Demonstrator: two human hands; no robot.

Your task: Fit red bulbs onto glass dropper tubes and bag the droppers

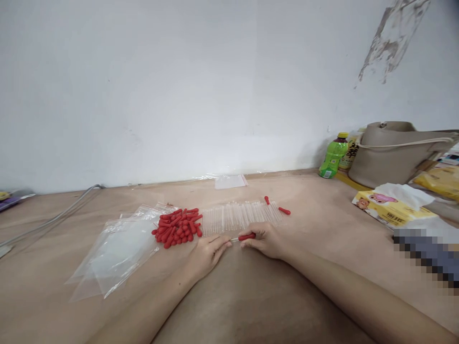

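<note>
My left hand (211, 252) pinches a thin clear glass tube (234, 240) near the middle of the table. A red rubber bulb (246, 236) sits at the tube's right end, held between the thumb and fingers of my right hand (264, 240). Just beyond my hands lies a row of clear tubes (236, 216) side by side. A heap of red bulbs (178, 227) rests left of the row, partly on clear zip bags (120, 251). One red bulb (267, 200) is at the row's top right, and another (284, 210) lies by its right end.
A small clear bag (230, 181) lies near the wall. At the right stand a green bottle (333, 156), a beige bag (389, 155) and a yellow tissue pack (394, 209), with a blurred dark object (428, 253) in front. A grey cable (57, 220) crosses the left side.
</note>
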